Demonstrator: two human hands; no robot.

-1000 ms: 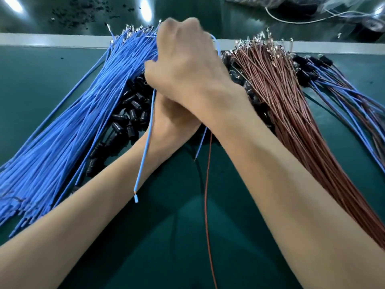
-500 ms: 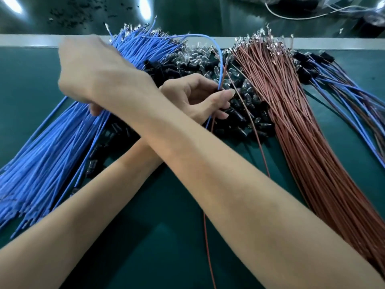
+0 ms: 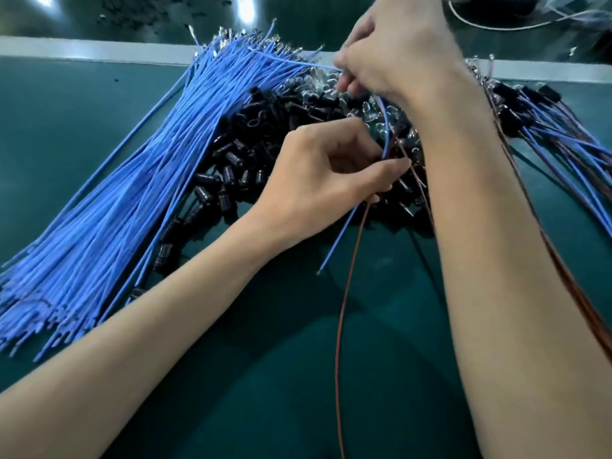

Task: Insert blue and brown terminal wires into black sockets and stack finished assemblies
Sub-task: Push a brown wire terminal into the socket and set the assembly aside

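Blue wire (image 3: 384, 127), brown wire (image 3: 344, 293) pinched by fingers of left hand (image 3: 318, 183) above black sockets (image 3: 238, 160) heap; blue wire also pinched higher by right hand (image 3: 397, 51). Judged light, floppy: best gripped near terminal.

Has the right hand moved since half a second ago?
Yes. The right hand has swung rightward, off the blue wire bundle to above the black socket pile.
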